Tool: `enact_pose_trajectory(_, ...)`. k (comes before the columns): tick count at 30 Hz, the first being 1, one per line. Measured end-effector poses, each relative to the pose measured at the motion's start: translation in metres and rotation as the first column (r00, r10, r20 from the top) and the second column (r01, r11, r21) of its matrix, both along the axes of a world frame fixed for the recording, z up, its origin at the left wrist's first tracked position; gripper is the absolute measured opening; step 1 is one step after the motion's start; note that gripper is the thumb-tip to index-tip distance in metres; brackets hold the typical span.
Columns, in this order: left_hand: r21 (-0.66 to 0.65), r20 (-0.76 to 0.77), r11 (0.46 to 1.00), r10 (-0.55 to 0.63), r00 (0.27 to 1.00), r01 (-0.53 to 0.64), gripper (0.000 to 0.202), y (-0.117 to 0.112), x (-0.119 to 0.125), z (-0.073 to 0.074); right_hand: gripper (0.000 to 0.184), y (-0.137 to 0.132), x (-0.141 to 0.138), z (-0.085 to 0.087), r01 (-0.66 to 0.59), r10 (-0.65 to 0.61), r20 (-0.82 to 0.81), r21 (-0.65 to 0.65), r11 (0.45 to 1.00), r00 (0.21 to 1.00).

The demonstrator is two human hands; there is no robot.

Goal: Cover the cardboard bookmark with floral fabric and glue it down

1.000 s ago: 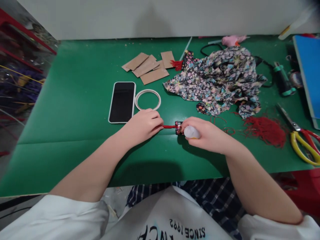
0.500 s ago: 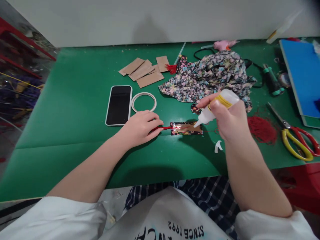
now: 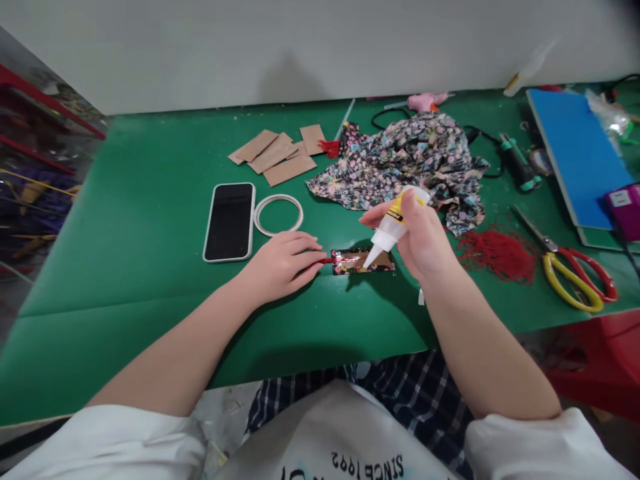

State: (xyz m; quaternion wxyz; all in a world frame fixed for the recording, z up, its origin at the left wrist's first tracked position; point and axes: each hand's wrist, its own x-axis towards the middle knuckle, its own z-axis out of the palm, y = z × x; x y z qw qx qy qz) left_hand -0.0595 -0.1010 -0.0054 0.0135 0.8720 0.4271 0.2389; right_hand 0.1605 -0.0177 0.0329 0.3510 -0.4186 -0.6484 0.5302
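My right hand [image 3: 423,243] is closed around a white glue bottle [image 3: 393,223] with a yellow label, tilted nozzle-down. Its tip is at the lower edge of a small cardboard strip [image 3: 357,259] edged with dark floral fabric; I cannot tell if it touches. A shiny wet-looking patch shows on the strip's left half. My left hand [image 3: 287,267] lies left of the strip, its fingers closed on a red tassel [image 3: 327,261] that runs out of the strip's left end. Most of the tassel is hidden under the fingers.
Behind lie cardboard pieces [image 3: 290,170], crumpled floral fabric [image 3: 400,160] and a pink glue gun [image 3: 425,101]. A phone [image 3: 230,223] and a tape roll [image 3: 279,215] sit by my left hand. Red threads [image 3: 500,255], scissors [image 3: 570,273] and a blue board [image 3: 575,153] are at right.
The glue nozzle has moved left and down along the strip, and the bottle is more upright. The shiny patch looks larger. My left hand keeps its place by the strip; the view has shifted slightly.
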Motion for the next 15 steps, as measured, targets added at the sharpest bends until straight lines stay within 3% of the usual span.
enact_pose_trajectory(8, -0.007, 0.0, 1.0, 0.008, 1.0, -0.008, 0.02, 0.0, 0.003, 0.002, 0.07, 0.004, -0.002, -0.007, -0.023, 0.013, -0.082, -0.112, 0.993, 0.997)
enact_pose_trajectory(15, -0.023, 0.002, 1.0, -0.008, 1.0, 0.008, 0.019, 0.0, 0.001, 0.0, 0.06, 0.009, 0.011, 0.0, 0.074, -0.074, 0.006, 0.053, 0.996, 0.997)
